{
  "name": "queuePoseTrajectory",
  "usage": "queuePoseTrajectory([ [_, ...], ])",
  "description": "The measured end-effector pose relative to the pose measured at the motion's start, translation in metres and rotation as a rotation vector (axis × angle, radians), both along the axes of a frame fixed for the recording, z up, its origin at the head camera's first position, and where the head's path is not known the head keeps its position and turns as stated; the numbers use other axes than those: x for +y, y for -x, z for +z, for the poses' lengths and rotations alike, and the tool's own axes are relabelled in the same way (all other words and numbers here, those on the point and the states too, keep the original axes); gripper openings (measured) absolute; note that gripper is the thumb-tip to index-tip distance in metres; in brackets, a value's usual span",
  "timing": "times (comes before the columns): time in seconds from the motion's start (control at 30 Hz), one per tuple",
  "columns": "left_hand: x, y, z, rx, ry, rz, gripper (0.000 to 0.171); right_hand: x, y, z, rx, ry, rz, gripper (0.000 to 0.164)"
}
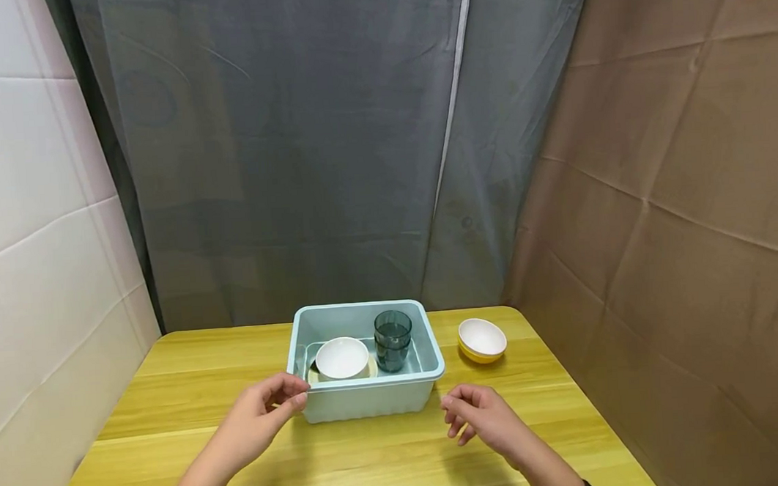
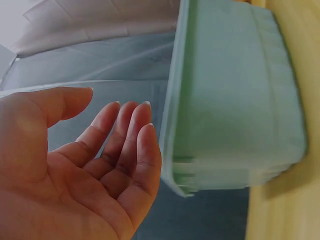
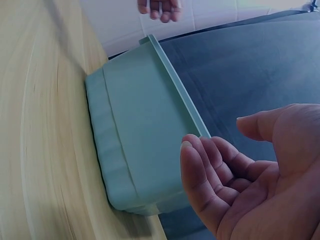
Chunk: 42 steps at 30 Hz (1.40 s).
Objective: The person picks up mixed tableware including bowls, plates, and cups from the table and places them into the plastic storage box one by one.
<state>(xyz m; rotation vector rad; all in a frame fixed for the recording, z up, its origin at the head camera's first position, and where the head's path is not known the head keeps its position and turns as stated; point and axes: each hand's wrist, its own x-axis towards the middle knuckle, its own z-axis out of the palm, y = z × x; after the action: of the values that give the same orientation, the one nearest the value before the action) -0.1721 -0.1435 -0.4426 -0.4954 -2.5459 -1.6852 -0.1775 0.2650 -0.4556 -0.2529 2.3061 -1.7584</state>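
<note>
A pale blue-green plastic bin (image 1: pixel 374 401) stands on the table. Inside it, a white bowl (image 1: pixel 342 358) sits at the left on a cream-coloured plate (image 1: pixel 373 368), and stacked dark glass cups (image 1: pixel 392 340) stand at the right. My left hand (image 1: pixel 259 418) is by the bin's front left corner, fingertips right at the rim; in the left wrist view its fingers are loosely bent with nothing between them. My right hand (image 1: pixel 480 418) hovers off the front right corner, fingers relaxed and holding nothing. Beyond it is a bowl (image 1: pixel 483 338), white inside and yellow outside.
The yellow wood-grain table (image 1: pixel 191 378) reaches back to a grey curtain (image 1: pixel 279 153). A white cloth (image 1: pixel 38 217) hangs along the left side and a brown cloth (image 1: pixel 678 220) along the right.
</note>
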Motion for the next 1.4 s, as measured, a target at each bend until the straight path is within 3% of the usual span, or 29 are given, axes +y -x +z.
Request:
queuePoseTrajectory([
  [0.4,0.001,-0.007,-0.049,-0.139,-0.119,-0.049,0.018,0.002,0.003,-0.009,-0.011,0.007,0.008,0.025],
  [0.7,-0.001,-0.009,-0.060,-0.171,-0.119,-0.051,0.019,0.003,0.004,-0.013,-0.015,0.011,0.010,0.025],
  [0.83,-0.001,-0.009,-0.062,-0.150,-0.115,-0.052,0.017,0.007,0.012,-0.012,0.005,-0.032,-0.040,0.025],
  [0.93,0.001,-0.010,-0.063,-0.130,-0.117,-0.055,0.015,0.018,0.031,-0.013,0.049,-0.088,-0.124,0.024],
  [1.17,0.003,-0.012,-0.061,-0.123,-0.125,-0.066,0.015,0.066,0.102,-0.020,0.153,-0.300,-0.416,0.025],
  [1.4,0.004,-0.014,-0.063,-0.129,-0.125,-0.072,0.016,0.109,0.157,-0.019,0.184,-0.559,-0.492,0.026],
])
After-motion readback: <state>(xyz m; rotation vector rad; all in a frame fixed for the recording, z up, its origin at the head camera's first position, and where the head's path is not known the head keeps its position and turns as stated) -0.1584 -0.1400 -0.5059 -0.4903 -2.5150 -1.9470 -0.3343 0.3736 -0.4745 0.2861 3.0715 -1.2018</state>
